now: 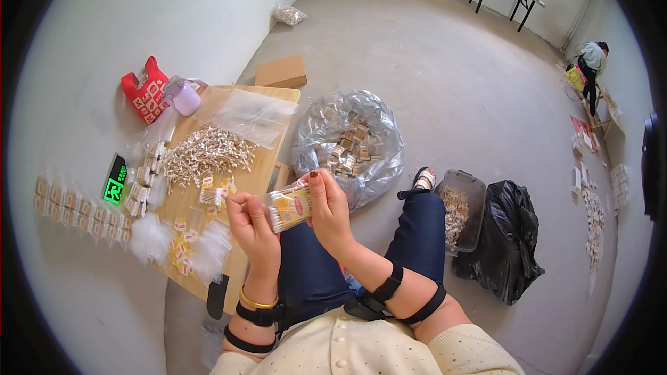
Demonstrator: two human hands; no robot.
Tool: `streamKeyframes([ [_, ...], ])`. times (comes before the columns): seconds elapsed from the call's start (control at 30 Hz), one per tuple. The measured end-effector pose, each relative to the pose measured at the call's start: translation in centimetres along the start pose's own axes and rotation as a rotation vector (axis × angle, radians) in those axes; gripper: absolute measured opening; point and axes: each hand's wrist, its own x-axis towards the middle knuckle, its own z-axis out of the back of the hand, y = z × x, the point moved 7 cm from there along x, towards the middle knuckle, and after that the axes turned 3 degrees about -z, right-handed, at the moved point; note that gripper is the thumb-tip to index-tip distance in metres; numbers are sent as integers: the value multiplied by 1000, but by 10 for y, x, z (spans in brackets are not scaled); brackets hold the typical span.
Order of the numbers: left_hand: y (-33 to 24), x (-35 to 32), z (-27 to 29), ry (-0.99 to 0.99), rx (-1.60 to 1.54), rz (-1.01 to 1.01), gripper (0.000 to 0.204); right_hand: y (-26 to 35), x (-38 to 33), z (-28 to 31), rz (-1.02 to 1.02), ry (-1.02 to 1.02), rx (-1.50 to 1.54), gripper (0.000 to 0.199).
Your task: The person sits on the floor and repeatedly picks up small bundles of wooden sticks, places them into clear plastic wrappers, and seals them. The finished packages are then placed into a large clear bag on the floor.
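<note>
Between my two hands is a small clear packet of cotton swabs (290,208) with a yellow and red label. My left hand (253,229) pinches its left end, thumb on top. My right hand (330,210) grips its right end between thumb and fingers. The packet is held above my lap, tilted up to the right. To its left, on the wooden table (258,170), lie a heap of loose cotton swabs (205,156), several yellow label cards (182,246) and a small bundle of swabs (210,195). Clear plastic bags (210,250) lie near the table's front edge.
A large clear sack (389,142) of packed swabs stands beyond my hands. Right of my knee are a grey bin (479,215) of swabs and a black bag (504,236). A lilac jug (183,97) and red bag (146,94) stand at the table's back. Another person (593,62) bends at far right.
</note>
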Motion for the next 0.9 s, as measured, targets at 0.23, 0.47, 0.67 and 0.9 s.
streamKeyframes([
  [0.23,-4,0,-28,151,254,-66,14,-4,10,12,38,-41,204,29],
  [0.47,-1,0,-34,154,-85,124,16,-13,17,27,0,-54,224,33],
  [0.67,-2,6,-19,100,103,-55,16,-14,23,47,98,-115,96,33],
  [0.9,-8,2,-34,188,-279,224,25,-8,24,44,113,-106,161,33],
])
